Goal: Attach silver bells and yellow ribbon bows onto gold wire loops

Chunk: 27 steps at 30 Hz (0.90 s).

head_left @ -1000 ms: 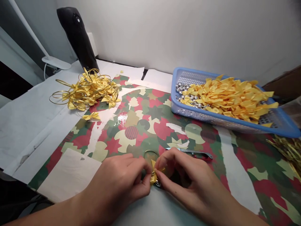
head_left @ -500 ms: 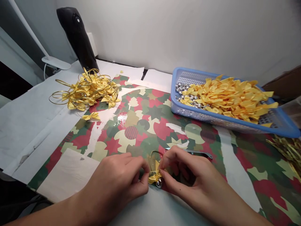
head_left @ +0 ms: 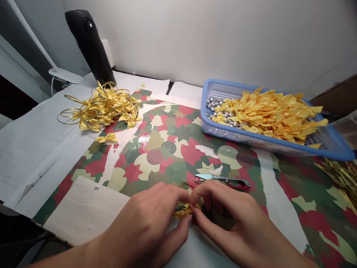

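My left hand [head_left: 150, 219] and my right hand [head_left: 225, 219] meet at the near edge of the table, fingertips pinched together on a small yellow ribbon bow [head_left: 182, 211]. A thin gold wire loop [head_left: 184, 183] rises from the bow behind my fingers. Most of the bow is hidden by my fingers. Small metal snips [head_left: 221, 179] lie on the patterned paper just beyond my right hand.
A blue basket [head_left: 212, 126] at the right holds many yellow bows and silver bells. A pile of bows with gold loops [head_left: 103, 106] lies at the back left, one loose bow [head_left: 106, 138] beside it. A black device [head_left: 90, 44] stands behind. Gold strands [head_left: 338, 175] lie far right.
Both hands have closed further over the bow, pressing it down toward the table. The silver bell seen half a second ago is now hidden. The view shifted slightly.
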{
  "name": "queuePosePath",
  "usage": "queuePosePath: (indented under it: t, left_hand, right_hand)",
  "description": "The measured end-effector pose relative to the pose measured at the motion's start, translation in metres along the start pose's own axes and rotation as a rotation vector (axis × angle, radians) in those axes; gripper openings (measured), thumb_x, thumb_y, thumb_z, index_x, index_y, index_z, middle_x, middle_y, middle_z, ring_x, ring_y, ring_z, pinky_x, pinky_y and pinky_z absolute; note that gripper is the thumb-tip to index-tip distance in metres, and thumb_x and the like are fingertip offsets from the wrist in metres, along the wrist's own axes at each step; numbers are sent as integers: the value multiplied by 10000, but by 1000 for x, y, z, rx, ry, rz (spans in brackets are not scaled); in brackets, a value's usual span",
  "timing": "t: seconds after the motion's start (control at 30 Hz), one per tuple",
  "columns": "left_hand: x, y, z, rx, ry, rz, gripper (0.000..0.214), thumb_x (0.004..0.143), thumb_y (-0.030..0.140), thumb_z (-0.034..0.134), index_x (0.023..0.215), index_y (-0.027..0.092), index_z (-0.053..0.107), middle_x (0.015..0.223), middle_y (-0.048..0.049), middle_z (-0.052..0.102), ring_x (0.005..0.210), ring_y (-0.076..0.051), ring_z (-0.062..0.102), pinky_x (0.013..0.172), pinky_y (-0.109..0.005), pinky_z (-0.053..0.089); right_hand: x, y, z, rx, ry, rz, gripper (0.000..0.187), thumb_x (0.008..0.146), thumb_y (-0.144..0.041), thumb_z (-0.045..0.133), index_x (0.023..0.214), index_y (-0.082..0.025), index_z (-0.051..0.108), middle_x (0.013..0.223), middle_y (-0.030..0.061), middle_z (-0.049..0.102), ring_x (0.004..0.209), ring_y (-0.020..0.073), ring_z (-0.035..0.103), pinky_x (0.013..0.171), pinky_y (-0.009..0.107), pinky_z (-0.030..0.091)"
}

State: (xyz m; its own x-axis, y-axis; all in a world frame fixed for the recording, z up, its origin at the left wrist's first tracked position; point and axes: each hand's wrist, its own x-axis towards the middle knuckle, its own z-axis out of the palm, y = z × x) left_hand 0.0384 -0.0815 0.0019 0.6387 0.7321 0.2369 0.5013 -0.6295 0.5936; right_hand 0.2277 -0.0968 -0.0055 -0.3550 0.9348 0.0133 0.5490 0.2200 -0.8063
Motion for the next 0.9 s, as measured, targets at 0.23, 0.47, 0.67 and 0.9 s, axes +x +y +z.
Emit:
queuePosePath:
  t: [0.23,0.47,0.67,0.9]
  left_hand:
    - [0,1,5,17,23,-41,149,822,67,486,894,197,507,714,28,613,612,-131,590,509,-215,468]
    - [2,3,7,28,-10,-50,92,841,98,499,873,179,529,754,2,632,666,-165,595,572,-273,491]
    - [3,2,5,42,-74,9,153,852,80,480,797,156,601,747,-33,623,663,-175,572,576,-290,490]
    - [8,8,-2,-11,-55,-76,94,768,97,589,834,159,613,757,-19,642,695,-172,590,591,-267,493]
  right_hand:
    - [-8,-1,-3,-112,45,-91,153,837,-97,481,824,-241,530,685,-20,597,595,134,579,505,222,436]
    - [-9,1,0,-94,78,-84,163,837,-83,475,824,-240,517,705,-24,602,567,118,571,467,206,415]
    - [-9,2,2,39,50,44,136,838,-113,479,783,-229,525,667,-33,575,535,106,539,435,201,379]
    - [-4,1,2,219,29,152,117,811,-116,506,755,-217,522,626,-51,527,521,91,485,448,173,374]
